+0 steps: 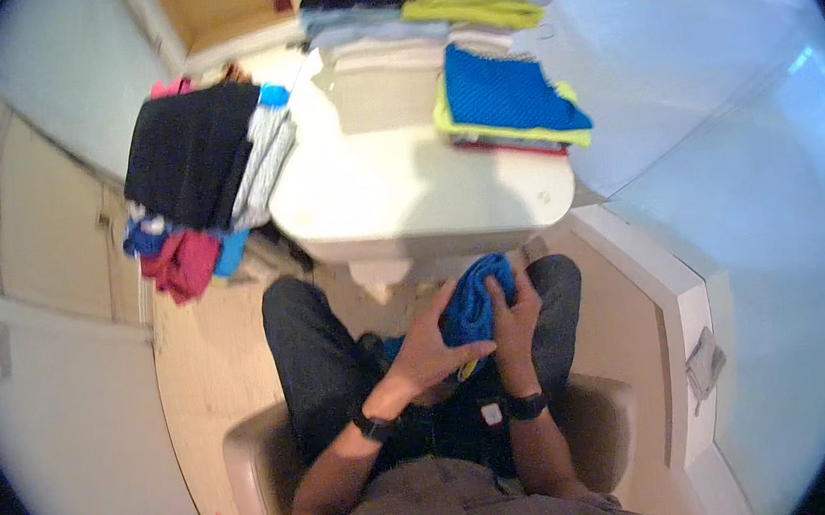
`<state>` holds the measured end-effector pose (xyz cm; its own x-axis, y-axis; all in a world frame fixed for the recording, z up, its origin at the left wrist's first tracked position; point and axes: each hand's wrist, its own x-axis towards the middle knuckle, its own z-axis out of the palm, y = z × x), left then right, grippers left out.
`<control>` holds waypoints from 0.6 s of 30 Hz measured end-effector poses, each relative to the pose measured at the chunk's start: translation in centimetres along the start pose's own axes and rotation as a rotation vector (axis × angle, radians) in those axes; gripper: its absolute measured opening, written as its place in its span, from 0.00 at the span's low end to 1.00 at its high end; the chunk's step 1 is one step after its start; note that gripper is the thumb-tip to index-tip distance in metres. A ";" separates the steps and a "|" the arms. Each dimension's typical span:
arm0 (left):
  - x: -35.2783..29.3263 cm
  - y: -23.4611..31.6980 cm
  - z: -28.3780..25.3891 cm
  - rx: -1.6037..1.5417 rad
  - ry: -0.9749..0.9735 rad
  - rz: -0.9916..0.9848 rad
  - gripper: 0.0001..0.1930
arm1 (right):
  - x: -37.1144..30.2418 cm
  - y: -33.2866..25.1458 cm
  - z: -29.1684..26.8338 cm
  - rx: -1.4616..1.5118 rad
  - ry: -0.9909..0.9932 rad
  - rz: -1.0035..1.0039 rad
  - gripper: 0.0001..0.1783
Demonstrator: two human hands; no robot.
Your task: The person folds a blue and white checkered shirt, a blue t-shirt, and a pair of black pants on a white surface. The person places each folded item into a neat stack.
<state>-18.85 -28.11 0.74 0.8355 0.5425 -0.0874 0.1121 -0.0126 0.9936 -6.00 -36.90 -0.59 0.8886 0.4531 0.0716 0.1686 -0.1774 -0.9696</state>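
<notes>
Over my lap I hold a blue cloth (473, 303), rolled or folded into a thick bundle with its layered edge showing on top. My left hand (425, 355) grips its left side, thumb stretched along the bottom. Wrapped round the right side is my right hand (516, 322), with its thumb pressed near the layers. A bit of yellow shows below the bundle; what it belongs to is hard to make out. More blue fabric is partly visible behind my left wrist. Both wrists wear dark bands.
Ahead stands a white table (366, 197) with rounded corners. A folded pile topped by blue mesh cloth (506, 92) lies on its right, taller folded stacks (368, 26) at the back. Left of it is a heap of clothes under a black garment (190, 150). A low white ledge (634, 264) runs along the right.
</notes>
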 end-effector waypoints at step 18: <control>13.5 1.9 -8.8 -0.028 0.299 0.254 0.27 | 9.2 -0.2 2.7 -0.272 0.067 -0.411 0.14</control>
<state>-12.07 -13.46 2.05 0.6410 0.7458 0.1817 -0.0958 -0.1571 0.9829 0.98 -30.32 -0.36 0.7496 0.4774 0.4585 0.6077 -0.2217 -0.7626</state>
